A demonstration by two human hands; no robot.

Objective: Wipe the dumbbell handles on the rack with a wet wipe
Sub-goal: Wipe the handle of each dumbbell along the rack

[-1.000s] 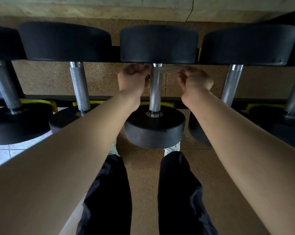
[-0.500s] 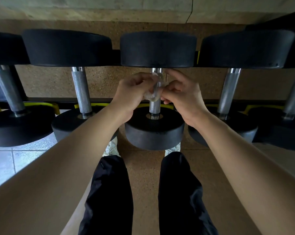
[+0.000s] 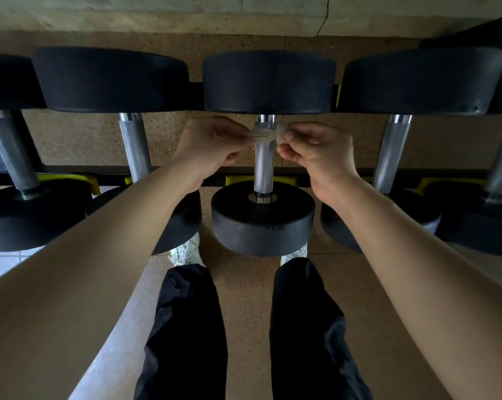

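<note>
Several black dumbbells with silver knurled handles lie side by side on a rack. A white wet wipe (image 3: 263,134) is wrapped across the upper part of the middle dumbbell's handle (image 3: 263,166). My left hand (image 3: 210,147) pinches the wipe's left end and my right hand (image 3: 316,151) pinches its right end, one hand on each side of the handle. The part of the handle under the wipe is hidden.
Neighbouring handles stand to the left (image 3: 134,145) and right (image 3: 391,151) of the middle one. The rack's black rail with yellow saddles (image 3: 238,179) runs under the handles. My legs in dark trousers and pale shoes (image 3: 186,251) stand on brown flooring below.
Both hands moved apart from the mid-handle and up toward the far weight, stretching the wipe across the top of the handle. The view shifted slightly.
</note>
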